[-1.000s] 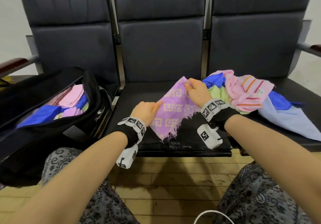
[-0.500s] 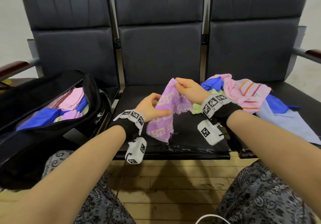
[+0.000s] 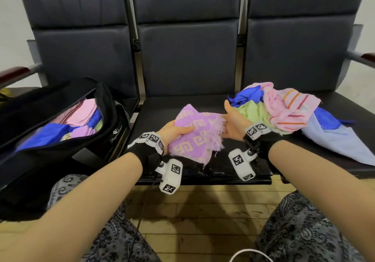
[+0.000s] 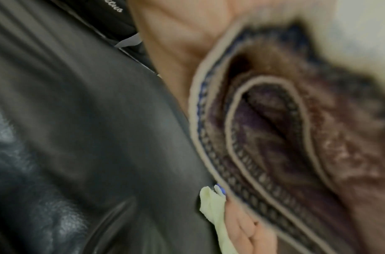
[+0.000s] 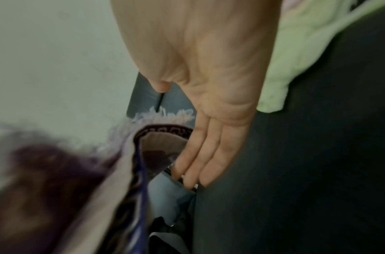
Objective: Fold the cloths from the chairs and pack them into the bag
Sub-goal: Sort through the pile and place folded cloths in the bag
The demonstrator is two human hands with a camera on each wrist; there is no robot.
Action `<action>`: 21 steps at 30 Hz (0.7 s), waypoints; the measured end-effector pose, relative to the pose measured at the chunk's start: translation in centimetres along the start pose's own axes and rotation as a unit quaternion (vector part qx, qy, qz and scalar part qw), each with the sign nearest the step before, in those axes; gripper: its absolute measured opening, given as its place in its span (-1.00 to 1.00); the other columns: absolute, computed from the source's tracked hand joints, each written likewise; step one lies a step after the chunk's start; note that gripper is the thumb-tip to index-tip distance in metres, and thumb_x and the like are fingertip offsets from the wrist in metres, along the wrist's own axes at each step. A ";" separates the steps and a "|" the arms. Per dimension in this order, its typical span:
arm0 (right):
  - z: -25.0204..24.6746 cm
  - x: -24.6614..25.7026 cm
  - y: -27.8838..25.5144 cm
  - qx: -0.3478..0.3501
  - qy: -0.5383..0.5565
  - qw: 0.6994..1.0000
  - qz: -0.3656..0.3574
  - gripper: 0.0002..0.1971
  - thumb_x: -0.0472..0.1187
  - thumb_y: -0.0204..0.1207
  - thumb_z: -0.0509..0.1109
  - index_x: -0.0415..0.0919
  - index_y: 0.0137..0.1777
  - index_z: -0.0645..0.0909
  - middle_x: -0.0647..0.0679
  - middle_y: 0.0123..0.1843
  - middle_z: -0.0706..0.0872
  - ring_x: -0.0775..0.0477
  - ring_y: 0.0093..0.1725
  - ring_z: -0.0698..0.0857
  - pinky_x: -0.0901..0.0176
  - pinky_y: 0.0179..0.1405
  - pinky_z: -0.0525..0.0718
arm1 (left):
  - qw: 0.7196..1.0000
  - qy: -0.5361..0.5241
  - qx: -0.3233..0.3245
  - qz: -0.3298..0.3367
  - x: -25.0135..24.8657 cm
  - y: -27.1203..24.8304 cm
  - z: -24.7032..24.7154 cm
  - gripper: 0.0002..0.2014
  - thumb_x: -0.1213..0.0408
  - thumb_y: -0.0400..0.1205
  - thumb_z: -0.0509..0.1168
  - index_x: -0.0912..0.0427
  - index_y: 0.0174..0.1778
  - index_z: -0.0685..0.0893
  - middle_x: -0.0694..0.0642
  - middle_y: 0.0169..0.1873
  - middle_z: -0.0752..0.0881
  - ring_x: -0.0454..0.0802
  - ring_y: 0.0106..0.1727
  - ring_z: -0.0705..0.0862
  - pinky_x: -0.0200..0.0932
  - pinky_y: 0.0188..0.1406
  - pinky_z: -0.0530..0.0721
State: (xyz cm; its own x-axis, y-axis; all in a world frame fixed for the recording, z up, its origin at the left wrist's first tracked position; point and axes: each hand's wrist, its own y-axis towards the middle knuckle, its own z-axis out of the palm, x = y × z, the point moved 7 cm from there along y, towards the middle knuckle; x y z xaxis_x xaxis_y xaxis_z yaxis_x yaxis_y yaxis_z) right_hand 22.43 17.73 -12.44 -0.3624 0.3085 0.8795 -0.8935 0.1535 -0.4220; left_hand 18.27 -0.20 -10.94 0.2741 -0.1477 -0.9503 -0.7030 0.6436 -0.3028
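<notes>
The folded purple cloth [image 3: 197, 134] sits over the middle chair seat [image 3: 203, 103]. My left hand [image 3: 175, 131] clamps its nine o'clock edge, thumb on top. My right hand [image 3: 233, 123], fingers straight, flanks the three o'clock fringe. The open bag [image 3: 113, 123] stands at nine o'clock.

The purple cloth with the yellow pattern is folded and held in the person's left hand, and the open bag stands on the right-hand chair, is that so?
Not quite. The head view shows the open bag on the left-hand chair, not the right; the right-hand chair holds the pile of unfolded cloths. The rest is right: the purple cloth is folded and the left hand grips it.
</notes>
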 end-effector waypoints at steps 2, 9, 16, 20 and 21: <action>1.1 -1.4 0.0 0.047 0.045 0.998 0.024 -0.09 0.51 0.48 -0.08 -0.32 0.35 0.53 -0.21 0.17 0.73 -0.23 0.16 0.71 -0.10 0.16 0.65 | 0.998 -0.055 -0.028 0.001 0.0 0.2 -0.6 -0.77 0.31 0.61 0.34 0.24 0.17 0.65 0.24 -0.06 0.78 0.10 -0.17 0.79 0.01 -0.11 0.79; 5.4 -1.4 -0.9 0.134 0.058 0.989 -0.004 -0.43 0.14 0.63 0.21 -0.25 0.47 0.48 -0.20 0.40 0.61 -0.19 0.32 0.62 -0.11 0.37 0.53 | 0.988 -0.134 -0.073 -0.009 0.1 0.3 -1.9 -0.66 0.30 0.65 0.29 0.29 0.33 0.55 0.31 0.12 0.72 0.19 0.04 0.73 0.14 0.09 0.68; 4.0 -0.7 0.2 0.020 0.019 0.999 -0.028 -0.78 -0.31 0.54 0.38 -0.35 0.15 0.65 -0.25 0.03 0.75 -0.19 0.00 0.74 -0.05 0.20 0.64 | 0.984 -0.152 -0.092 -0.002 0.1 0.3 -2.8 -0.63 0.27 0.71 0.18 0.38 0.40 0.50 0.26 0.10 0.71 0.04 -0.03 0.71 -0.08 -0.10 0.73; 3.3 -1.4 0.4 0.011 0.012 1.000 -0.006 -0.77 -0.28 0.37 0.39 -0.21 0.04 0.55 -0.19 -0.08 0.59 -0.16 -0.11 0.63 0.03 0.03 0.64 | 0.990 -0.110 -0.088 -0.023 0.4 0.3 -3.1 -0.67 0.29 0.71 0.18 0.38 0.35 0.52 0.21 -0.05 0.73 0.02 -0.14 0.73 -0.14 -0.27 0.77; 3.3 -1.5 0.3 0.011 0.012 1.000 -0.006 -0.81 -0.28 0.39 0.37 -0.20 0.00 0.53 -0.18 -0.10 0.57 -0.15 -0.12 0.63 0.04 -0.01 0.66 | 0.991 -0.099 -0.083 -0.025 0.5 0.3 -3.1 -0.67 0.29 0.72 0.18 0.38 0.35 0.52 0.23 -0.02 0.73 0.04 -0.13 0.73 -0.12 -0.25 0.77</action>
State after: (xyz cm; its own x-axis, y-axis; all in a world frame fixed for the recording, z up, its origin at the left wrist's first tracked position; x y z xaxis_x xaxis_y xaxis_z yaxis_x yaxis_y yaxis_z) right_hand 21.80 14.23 -13.19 -0.3462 0.3288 0.8787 -0.9033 0.1363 -0.4069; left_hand 16.17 -2.40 -11.74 0.4238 -0.0156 -0.9056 -0.7784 0.5050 -0.3730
